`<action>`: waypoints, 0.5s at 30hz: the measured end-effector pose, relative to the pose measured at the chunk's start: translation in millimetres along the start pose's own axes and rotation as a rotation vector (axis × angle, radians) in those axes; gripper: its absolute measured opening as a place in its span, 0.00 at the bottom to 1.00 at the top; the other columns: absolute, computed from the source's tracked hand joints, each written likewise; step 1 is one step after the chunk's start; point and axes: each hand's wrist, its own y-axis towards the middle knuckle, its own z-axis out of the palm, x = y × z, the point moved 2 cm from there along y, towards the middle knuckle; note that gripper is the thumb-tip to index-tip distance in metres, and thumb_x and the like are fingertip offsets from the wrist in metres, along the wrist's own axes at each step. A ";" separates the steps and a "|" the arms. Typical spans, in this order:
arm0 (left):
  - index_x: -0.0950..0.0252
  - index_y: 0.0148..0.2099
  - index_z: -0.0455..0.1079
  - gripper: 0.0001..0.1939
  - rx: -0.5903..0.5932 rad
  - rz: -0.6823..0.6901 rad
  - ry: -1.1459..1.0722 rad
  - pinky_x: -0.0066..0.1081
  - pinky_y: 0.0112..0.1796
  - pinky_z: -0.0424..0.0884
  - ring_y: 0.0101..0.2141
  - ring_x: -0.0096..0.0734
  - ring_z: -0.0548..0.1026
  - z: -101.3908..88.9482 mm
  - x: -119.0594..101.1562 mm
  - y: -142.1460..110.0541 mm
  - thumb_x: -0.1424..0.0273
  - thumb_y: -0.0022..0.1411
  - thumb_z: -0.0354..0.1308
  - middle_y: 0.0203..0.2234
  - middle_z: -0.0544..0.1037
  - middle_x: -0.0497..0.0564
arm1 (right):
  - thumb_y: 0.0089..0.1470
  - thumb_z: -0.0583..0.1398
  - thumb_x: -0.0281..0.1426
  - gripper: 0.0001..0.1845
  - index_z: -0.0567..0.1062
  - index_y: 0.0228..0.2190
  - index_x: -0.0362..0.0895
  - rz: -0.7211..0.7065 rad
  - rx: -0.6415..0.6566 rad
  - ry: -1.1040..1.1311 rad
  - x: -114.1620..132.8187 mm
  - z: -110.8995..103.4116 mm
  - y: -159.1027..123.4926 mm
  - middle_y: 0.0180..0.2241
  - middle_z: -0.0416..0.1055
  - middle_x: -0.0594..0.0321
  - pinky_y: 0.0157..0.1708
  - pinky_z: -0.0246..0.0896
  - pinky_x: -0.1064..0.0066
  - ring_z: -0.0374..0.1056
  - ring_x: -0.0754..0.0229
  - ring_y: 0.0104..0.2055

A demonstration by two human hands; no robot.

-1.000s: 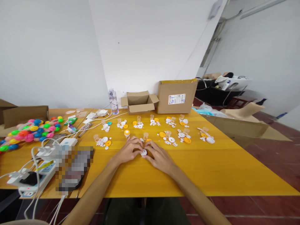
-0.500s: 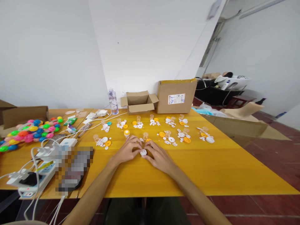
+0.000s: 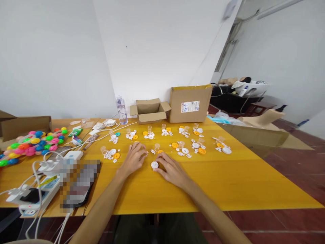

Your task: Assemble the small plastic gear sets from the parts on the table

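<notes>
Your right hand (image 3: 172, 169) grips the small white disc (image 3: 154, 165) at its edge, low over the table (image 3: 203, 186). Your left hand (image 3: 134, 157) hovers just beside, fingers curled; whether they pinch anything, I cannot tell

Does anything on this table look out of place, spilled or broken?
Nothing looks clearly spilled or broken. One oddity: the leftmost back cluster has a teal wheel, while other clusters show orange ones, like the large orange wheel to the right. Also, white cables straggle untidily over the power strips at left.
</notes>
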 end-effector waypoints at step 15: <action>0.61 0.33 0.74 0.11 -0.037 0.059 0.154 0.41 0.44 0.66 0.48 0.42 0.66 7.0 -3.9 1.2 0.79 0.63 0.54 0.42 0.74 0.54 | 0.59 0.60 0.31 0.07 0.72 0.41 0.47 -0.013 -0.011 -0.004 -0.3 0.6 0.4 0.47 0.70 0.56 0.44 0.70 0.62 0.72 0.52 0.45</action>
